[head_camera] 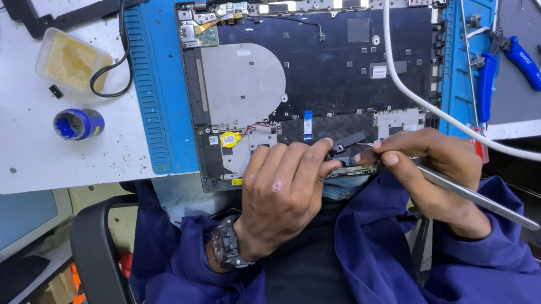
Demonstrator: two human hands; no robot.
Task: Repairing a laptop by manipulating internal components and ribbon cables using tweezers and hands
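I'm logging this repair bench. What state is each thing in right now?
Laptop base: opened, insides bare, lying flat on the blue mat.
Left hand: fingers pinching a small black part at the near edge.
Right hand: gripping metal tweezers, tip at that part.
Yellow coin cell: wired, in place.
Blue-handled pliers: lying unused.
Blue pot: open.

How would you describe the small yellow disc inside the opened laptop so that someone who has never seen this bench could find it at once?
Start at the blue mat with the opened laptop shell on it. Go to the shell's near-left corner, just below the grey fan-shaped plate. There lies the coin cell: a round yellow disc with a thin red wire, the only yellow part in the dark shell, just beyond the left hand.
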